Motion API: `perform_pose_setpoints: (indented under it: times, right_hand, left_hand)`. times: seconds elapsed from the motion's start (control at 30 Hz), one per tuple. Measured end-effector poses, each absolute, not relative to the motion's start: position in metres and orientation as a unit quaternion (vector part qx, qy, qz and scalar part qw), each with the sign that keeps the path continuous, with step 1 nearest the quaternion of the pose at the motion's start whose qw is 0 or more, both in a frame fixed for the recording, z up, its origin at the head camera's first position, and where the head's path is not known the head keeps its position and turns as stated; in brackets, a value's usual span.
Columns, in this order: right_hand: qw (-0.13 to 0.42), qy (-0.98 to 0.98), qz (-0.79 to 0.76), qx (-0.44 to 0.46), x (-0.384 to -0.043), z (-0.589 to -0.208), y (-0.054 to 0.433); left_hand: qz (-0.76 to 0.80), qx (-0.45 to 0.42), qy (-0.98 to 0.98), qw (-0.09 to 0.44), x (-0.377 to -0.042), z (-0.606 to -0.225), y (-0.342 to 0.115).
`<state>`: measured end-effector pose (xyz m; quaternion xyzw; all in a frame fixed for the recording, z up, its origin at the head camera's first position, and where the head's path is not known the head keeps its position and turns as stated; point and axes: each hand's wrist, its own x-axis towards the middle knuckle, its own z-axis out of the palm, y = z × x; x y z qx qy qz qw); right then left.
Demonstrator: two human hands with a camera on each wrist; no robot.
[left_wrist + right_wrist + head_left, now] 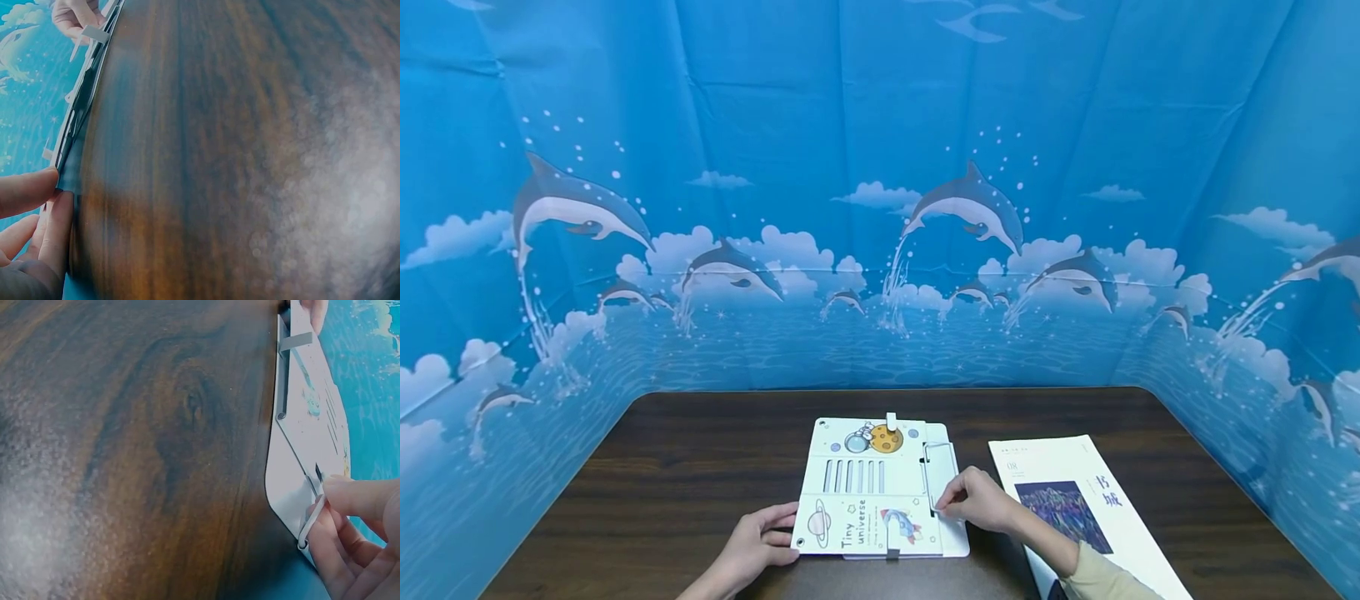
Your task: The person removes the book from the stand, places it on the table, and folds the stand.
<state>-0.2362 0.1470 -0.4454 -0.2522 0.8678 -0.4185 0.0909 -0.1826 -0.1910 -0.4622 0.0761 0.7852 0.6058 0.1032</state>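
Note:
A white book stand (898, 483) printed with a cartoon planet, a rocket and the words "Tiny universe" lies face up before me, slots across its middle. My left hand (752, 546) grips its lower left corner; the left wrist view shows the thumb (28, 192) above the edge and fingers underneath. At the stand's right side, my right hand (981, 500) pinches a white wire bracket (311, 520) between thumb and fingers. That wire is raised at an angle off the panel. Small page clips (891, 422) sit at the top and bottom edges.
A white book (1127, 517) with a dark picture on its cover lies to the right, partly under my right forearm. Everything rests on a dark wood-grain table (700, 450). A blue dolphin-print curtain (880, 350) surrounds the table's back and sides.

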Motion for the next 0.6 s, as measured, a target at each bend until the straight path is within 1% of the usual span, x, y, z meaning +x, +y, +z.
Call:
perform_pose_setpoints:
  times: [0.4,0.6]
  right_hand:
    - [0.090,0.873,-0.419,-0.231,-0.2331,-0.4481,0.1459]
    - [0.101,0.874,-0.407,-0.247,-0.2352,-0.4419,0.1457]
  left_hand:
    - [0.609,0.084,0.782,0.106,-0.1813,-0.4643,-0.1917]
    - [0.605,0.084,0.785,0.105,-0.1825,-0.4621,-0.1918]
